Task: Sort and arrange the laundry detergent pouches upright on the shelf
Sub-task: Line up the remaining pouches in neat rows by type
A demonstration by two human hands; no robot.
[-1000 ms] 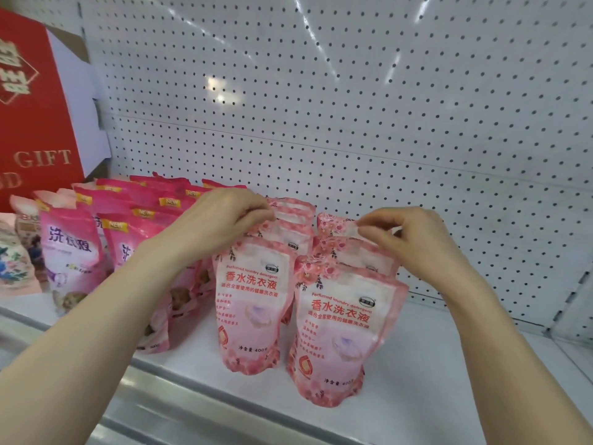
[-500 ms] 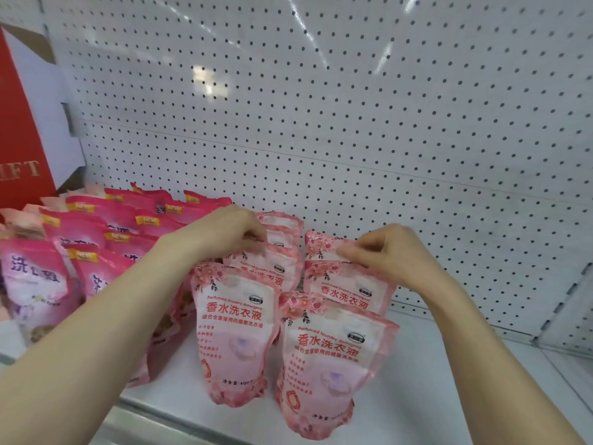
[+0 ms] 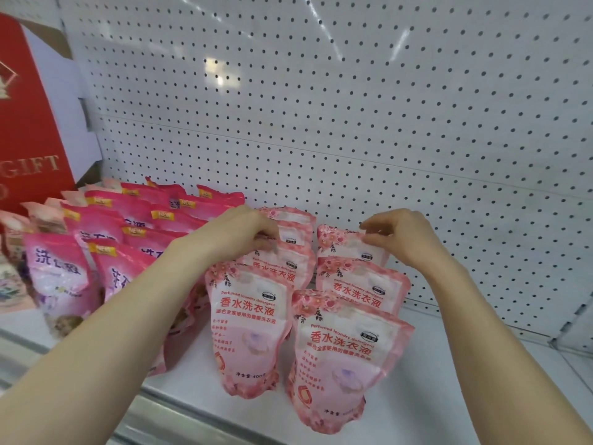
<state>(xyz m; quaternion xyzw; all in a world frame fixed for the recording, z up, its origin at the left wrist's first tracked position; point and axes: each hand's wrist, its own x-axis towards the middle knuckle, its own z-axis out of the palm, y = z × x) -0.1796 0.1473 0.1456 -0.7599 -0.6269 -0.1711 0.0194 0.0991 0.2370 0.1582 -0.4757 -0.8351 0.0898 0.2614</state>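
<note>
A single wide-angle view was supplied, worn at head height and directed forward and downward onto the shelf [image 3: 433,412]. The scene was taken from close by, within arm's reach. The left hand [image 3: 237,234] was caught just off centre at 9 o'clock and the right hand [image 3: 407,239] at 3 o'clock, with both forearms entering from the lower corners. The pale pink pouches [image 3: 253,322] were framed at 6 o'clock and the perforated back panel [image 3: 353,107] at 12 o'clock. A red gift box [image 3: 29,139] was cut off at the 9 o'clock edge.
</note>
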